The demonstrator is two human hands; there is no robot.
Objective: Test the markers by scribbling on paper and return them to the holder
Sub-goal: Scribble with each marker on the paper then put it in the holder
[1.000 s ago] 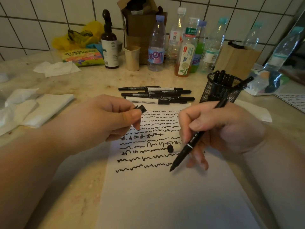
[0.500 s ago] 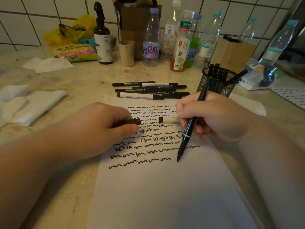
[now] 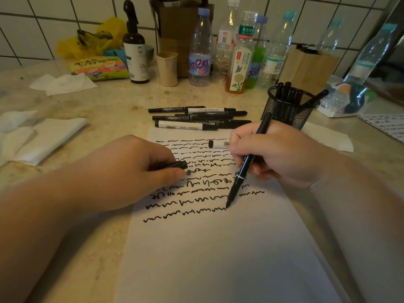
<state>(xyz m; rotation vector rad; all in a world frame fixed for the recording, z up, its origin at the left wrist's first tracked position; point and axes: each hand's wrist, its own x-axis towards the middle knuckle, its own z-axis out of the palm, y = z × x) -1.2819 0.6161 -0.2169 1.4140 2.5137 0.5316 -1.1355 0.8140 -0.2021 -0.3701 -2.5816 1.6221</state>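
Observation:
My right hand (image 3: 275, 154) grips a black marker (image 3: 238, 182) with its tip on the white paper (image 3: 218, 248), at the right end of the lowest squiggly line. A black cap (image 3: 178, 165) is pinched in my left hand (image 3: 131, 171), which rests on the paper's left edge. A white-bodied marker (image 3: 218, 144) sticks out from behind my right hand. Several black markers (image 3: 196, 119) lie in a row beyond the paper's far edge. The black mesh holder (image 3: 288, 110) stands at the right behind my hand, with several markers upright in it.
Plastic bottles (image 3: 200, 51), a brown spray bottle (image 3: 135, 51), a beige cup (image 3: 167, 68) and a cardboard box (image 3: 181, 22) line the tiled wall. Tissues (image 3: 43, 136) lie at the left. A wooden block (image 3: 308, 66) and a plastic bag (image 3: 345, 99) sit at the right.
My right hand lowered the marker onto the paper and drew the lowest line out to the right. My left hand with the cap came down to rest on the paper.

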